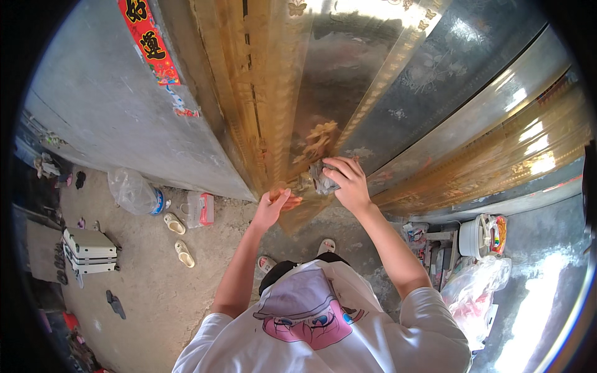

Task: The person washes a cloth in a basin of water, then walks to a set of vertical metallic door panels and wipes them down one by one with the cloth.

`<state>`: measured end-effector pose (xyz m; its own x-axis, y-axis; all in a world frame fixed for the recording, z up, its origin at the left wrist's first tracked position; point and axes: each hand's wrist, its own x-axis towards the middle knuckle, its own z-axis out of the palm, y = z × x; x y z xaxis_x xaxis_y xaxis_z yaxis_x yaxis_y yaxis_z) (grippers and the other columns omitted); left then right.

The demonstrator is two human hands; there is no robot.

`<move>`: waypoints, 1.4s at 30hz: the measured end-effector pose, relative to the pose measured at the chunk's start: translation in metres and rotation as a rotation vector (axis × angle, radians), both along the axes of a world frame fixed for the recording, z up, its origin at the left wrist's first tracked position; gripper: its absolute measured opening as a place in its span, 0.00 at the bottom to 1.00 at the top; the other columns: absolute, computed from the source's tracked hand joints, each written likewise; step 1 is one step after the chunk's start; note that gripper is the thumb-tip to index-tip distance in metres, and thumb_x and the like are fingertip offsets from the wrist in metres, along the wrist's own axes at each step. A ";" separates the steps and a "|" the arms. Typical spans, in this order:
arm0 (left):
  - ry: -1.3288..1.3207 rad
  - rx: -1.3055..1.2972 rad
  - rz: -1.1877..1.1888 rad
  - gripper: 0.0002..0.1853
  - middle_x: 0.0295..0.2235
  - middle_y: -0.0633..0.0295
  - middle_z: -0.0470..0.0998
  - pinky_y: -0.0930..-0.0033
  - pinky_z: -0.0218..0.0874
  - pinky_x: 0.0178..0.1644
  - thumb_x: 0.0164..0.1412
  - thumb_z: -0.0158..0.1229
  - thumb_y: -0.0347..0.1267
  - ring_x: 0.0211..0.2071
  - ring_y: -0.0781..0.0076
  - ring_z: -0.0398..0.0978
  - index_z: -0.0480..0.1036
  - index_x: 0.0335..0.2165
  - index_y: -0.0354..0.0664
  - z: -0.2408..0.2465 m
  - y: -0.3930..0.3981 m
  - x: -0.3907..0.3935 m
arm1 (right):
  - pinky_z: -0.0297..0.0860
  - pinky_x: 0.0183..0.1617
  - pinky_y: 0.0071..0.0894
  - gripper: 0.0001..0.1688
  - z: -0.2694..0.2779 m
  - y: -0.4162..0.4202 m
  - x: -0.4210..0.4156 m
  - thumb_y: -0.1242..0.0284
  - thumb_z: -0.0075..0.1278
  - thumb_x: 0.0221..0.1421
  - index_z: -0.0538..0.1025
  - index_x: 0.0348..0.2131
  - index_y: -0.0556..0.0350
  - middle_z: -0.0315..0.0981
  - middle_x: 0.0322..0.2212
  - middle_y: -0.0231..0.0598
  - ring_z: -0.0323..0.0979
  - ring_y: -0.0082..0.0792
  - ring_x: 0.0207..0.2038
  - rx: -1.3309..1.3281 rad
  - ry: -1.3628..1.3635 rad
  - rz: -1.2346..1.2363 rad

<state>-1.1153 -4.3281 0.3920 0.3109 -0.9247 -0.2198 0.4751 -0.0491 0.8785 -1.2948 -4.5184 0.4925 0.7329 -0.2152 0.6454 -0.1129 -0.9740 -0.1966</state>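
A translucent amber door curtain (282, 102) with printed gold flowers and butterflies hangs before me. My left hand (276, 205) holds its lower part, the thumb in front and the orange-tinted fingers showing through the sheet. My right hand (347, 181) grips a crumpled grey cloth (322, 177) against the curtain, to the right of my left hand and slightly higher. How far the cloth extends under the right fingers is hidden.
A grey wall (140, 121) with a red paper strip (149, 44) stands left. On the floor are cream clogs (184, 254), a clear bag (130, 191) and a silver suitcase (91, 252). A white tub (471, 238) and a plastic bag (475, 284) are at right.
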 end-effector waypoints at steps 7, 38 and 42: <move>-0.038 0.006 -0.052 0.13 0.42 0.55 0.85 0.69 0.74 0.49 0.75 0.54 0.39 0.46 0.67 0.84 0.74 0.38 0.40 0.004 0.000 0.003 | 0.75 0.47 0.40 0.22 0.094 -0.014 0.016 0.86 0.54 0.37 0.80 0.36 0.52 0.80 0.43 0.31 0.78 0.40 0.45 -0.120 -0.088 0.073; 0.043 -0.097 -0.215 0.15 0.41 0.58 0.84 0.69 0.72 0.52 0.73 0.58 0.39 0.45 0.73 0.81 0.76 0.41 0.36 -0.005 0.000 -0.021 | 0.70 0.49 0.42 0.24 0.001 0.061 0.008 0.88 0.54 0.36 0.82 0.37 0.52 0.80 0.44 0.30 0.75 0.42 0.45 0.125 -0.149 -0.062; -0.052 -0.161 -0.165 0.10 0.40 0.62 0.84 0.73 0.70 0.48 0.70 0.62 0.34 0.42 0.78 0.80 0.78 0.41 0.36 -0.025 0.004 -0.017 | 0.71 0.50 0.42 0.24 0.011 0.066 0.005 0.88 0.53 0.37 0.82 0.37 0.52 0.80 0.43 0.29 0.75 0.42 0.45 0.187 0.006 -0.012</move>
